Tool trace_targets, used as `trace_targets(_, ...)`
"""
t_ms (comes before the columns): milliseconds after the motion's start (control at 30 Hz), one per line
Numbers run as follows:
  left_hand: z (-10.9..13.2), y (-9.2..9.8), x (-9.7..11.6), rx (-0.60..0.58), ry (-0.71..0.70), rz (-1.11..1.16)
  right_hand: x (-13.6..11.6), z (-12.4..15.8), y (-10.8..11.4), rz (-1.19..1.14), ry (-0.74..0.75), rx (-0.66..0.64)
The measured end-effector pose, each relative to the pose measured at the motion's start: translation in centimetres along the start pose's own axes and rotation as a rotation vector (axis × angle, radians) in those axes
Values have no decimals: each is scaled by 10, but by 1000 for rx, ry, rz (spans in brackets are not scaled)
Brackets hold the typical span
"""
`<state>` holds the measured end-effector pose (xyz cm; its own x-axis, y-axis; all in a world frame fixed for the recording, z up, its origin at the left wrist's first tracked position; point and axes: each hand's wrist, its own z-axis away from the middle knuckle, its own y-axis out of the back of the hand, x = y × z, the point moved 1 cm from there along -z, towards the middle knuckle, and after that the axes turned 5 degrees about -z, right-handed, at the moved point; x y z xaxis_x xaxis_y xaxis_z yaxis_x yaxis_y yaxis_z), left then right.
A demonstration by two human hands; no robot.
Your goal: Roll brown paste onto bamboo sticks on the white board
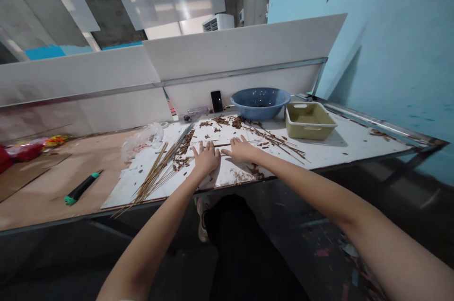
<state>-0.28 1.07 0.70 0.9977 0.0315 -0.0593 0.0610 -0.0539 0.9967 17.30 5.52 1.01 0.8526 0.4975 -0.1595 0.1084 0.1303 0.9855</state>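
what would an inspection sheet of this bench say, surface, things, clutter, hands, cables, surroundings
surface: white-topped table strewn with debris, wooden board to its left
things: thin sticks in loose piles, brown chips scattered among them
hands: left hand and right hand open, palms down on the table
clutter: blue bowl, olive-green tray, propped phone, plastic bag, green-and-black tool, red bag
cables: nothing seen
surroundings: white panels, blue wall, air conditioner unit
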Motion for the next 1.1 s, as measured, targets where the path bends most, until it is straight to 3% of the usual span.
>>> trace_targets(167, 22, -10, -7, 34, -56, -46, 0, 19, -13, 1, 53, -1)
trace_targets(400, 3, 4, -1, 21, 14, 16, -5, 4, 2, -32, -45, -6)
trace_targets(600, 30, -6, -4, 55, -25, -61, 0, 34, -18, -4, 45, 30)
trace_targets(800, 1, 4, -5, -16, 29, 8, 2, 14, 6, -17, -11, -9)
trace_targets(900, 8, 2, -2, -5, 36, -10, 1, 21, 6, -17, -14, -3)
trace_targets(1033, 31, -10, 5, 50, -63, -62, -3, 41, -8, -32, 54, 29)
trace_targets(1100, 28, -15, 12, 44, -142, -59, -8, 37, -9, -69, 85, 29)
